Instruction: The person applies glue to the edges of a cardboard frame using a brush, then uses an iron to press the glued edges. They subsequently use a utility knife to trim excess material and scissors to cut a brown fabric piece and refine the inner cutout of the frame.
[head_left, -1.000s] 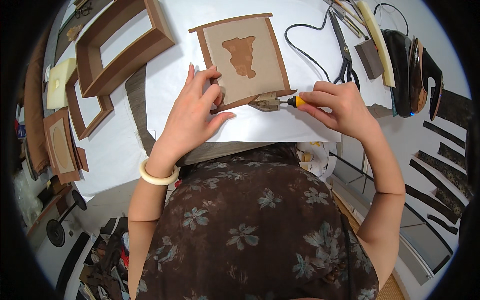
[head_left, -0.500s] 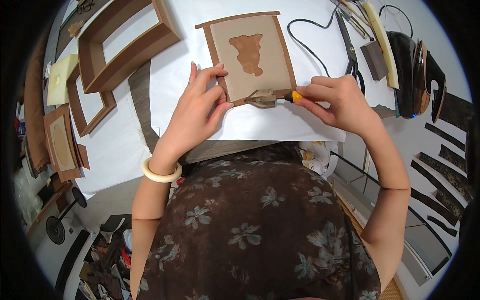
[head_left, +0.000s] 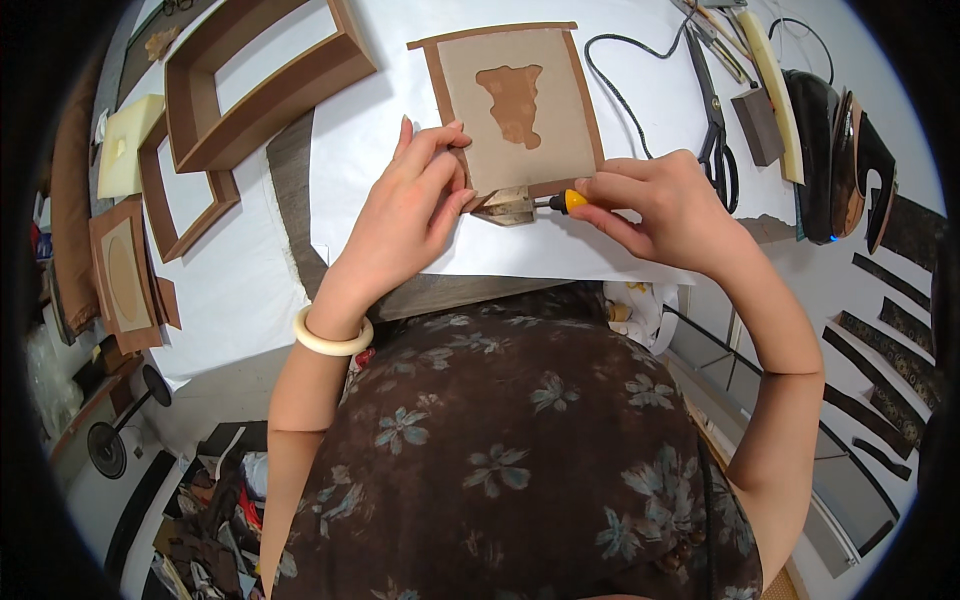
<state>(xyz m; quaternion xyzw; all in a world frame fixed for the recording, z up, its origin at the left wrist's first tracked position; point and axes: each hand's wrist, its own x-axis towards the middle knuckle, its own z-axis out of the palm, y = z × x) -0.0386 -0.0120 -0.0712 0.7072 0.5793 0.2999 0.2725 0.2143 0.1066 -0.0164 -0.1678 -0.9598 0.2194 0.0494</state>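
Observation:
A beige rectangular panel (head_left: pixel 558 110) with brown borders and a ragged brown shape (head_left: pixel 508 105) in its middle lies on white paper. My left hand (head_left: pixel 412 190) is at its lower left corner, thumb and fingertips closed on the border. My right hand (head_left: pixel 655 210) grips the yellow-and-black handle of a small trowel-shaped tool (head_left: pixel 510 207). The tool's flat metal blade lies along the panel's near edge, its tip close to my left thumb. The blade covers part of the near border there.
Brown open frames (head_left: pixel 270 135) and a pale yellow block (head_left: pixel 130 145) are at left. Large black scissors (head_left: pixel 712 125), a black cord (head_left: pixel 620 85), a dark grey block (head_left: pixel 757 127) and a long cream bar (head_left: pixel 772 95) lie at right. Dark strips (head_left: pixel 880 365) are farther right.
The trowel-shaped tool has moved left along the panel's near edge toward my left thumb, and my right hand with it. The whole view has shifted slightly.

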